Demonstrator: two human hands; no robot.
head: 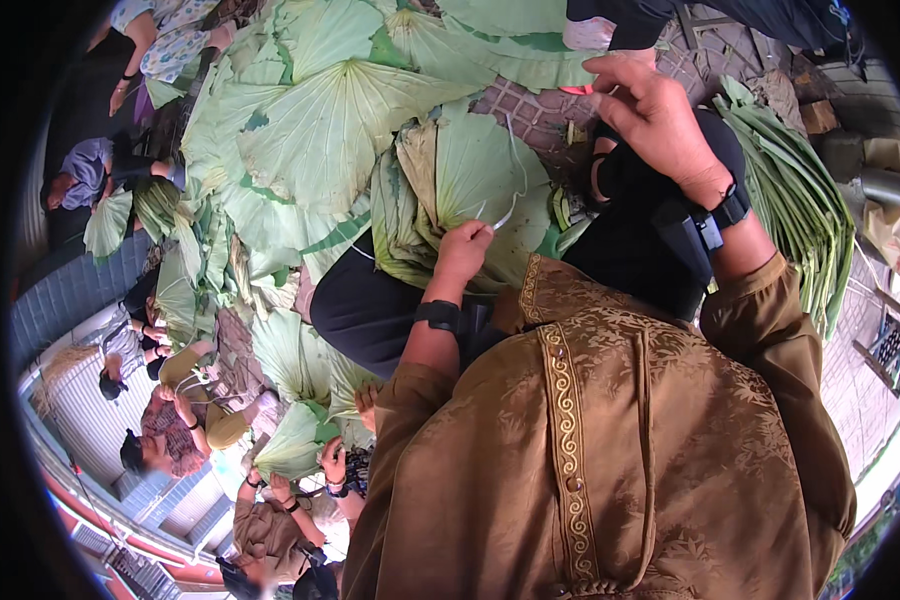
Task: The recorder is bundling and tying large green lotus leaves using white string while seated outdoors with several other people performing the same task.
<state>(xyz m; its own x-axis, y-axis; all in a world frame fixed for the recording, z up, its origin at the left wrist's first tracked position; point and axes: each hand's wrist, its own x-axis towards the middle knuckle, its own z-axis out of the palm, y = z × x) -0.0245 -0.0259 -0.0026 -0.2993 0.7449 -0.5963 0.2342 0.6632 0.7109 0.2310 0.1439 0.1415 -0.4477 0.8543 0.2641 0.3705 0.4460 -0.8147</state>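
My left hand point(463, 253) pinches a thin white strip of tie point(523, 176) between thumb and fingers. The strip loops upward across a folded bundle of lotus leaves point(487, 180), which rests between my black-trousered knees. Browned, crumpled leaf edges point(418, 157) show on the bundle's left side. Above my right knee, my right hand point(641, 112) is raised with its fingers bent. A small red thing point(576, 89) appears by its fingertips; whether it is held is unclear. Large, flat lotus leaves point(322, 127) spread in overlapping layers beyond the bundle.
A stack of folded green leaves point(795, 210) lies to my right on paving. Nearby are a metal flask point(892, 187) and a small stool point(889, 341). Another person's leg point(630, 22) is close ahead. Several people handle leaves at left, including a person in brown point(270, 525).
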